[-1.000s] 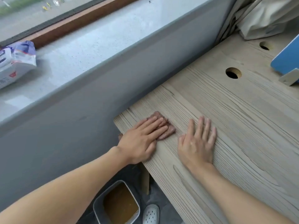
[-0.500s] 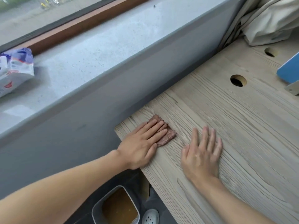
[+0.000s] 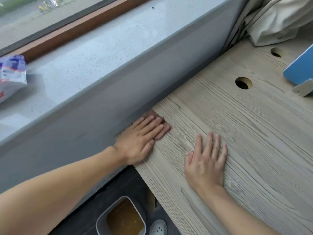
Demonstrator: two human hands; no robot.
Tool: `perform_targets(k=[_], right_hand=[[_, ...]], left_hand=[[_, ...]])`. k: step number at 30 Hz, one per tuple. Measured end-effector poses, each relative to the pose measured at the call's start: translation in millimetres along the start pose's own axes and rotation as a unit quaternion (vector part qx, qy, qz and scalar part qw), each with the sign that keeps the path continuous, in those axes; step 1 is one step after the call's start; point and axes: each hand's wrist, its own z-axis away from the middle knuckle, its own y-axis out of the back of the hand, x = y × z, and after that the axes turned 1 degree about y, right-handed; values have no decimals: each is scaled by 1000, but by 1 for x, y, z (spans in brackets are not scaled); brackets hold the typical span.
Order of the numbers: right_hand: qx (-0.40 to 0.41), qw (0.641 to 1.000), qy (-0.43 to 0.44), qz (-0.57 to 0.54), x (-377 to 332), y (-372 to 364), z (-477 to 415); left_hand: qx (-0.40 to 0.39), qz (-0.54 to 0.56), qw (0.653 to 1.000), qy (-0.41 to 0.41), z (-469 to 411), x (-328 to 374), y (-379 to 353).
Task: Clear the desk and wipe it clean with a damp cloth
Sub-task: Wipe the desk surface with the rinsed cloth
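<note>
A small reddish-brown cloth [image 3: 165,128] lies flat on the pale wooden desk [image 3: 245,141], at its far left corner against the grey wall. My left hand [image 3: 140,141] presses down on the cloth with fingers stretched out, covering most of it. Only the cloth's right edge and far tip show. My right hand [image 3: 205,160] rests flat on the desk to the right of the cloth, fingers spread, holding nothing.
Two round cable holes [image 3: 243,83] [image 3: 276,52] pierce the desk further back. A blue board on a white foot [image 3: 299,72] stands at the right edge. Beige fabric [image 3: 279,19] lies at the back. A packet [image 3: 11,77] sits on the windowsill. A bin [image 3: 122,217] stands below.
My left hand has slid the cloth away from me, along the desk's left edge toward the wall. My right hand stays flat on the desk.
</note>
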Motion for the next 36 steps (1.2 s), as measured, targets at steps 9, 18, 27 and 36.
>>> perform_targets(k=[9, 18, 27, 36], right_hand=[[2, 1000, 1, -2, 1, 1, -1], [6, 1000, 5, -4, 0, 2, 0], [4, 1000, 14, -20, 2, 8, -7], [34, 998, -49, -13, 31, -4, -73]], left_hand=[[44, 29, 990, 134, -38, 0, 2], [43, 61, 992, 103, -57, 16, 1], [21, 46, 998, 28, -57, 44, -1], [53, 33, 991, 117, -80, 47, 5]])
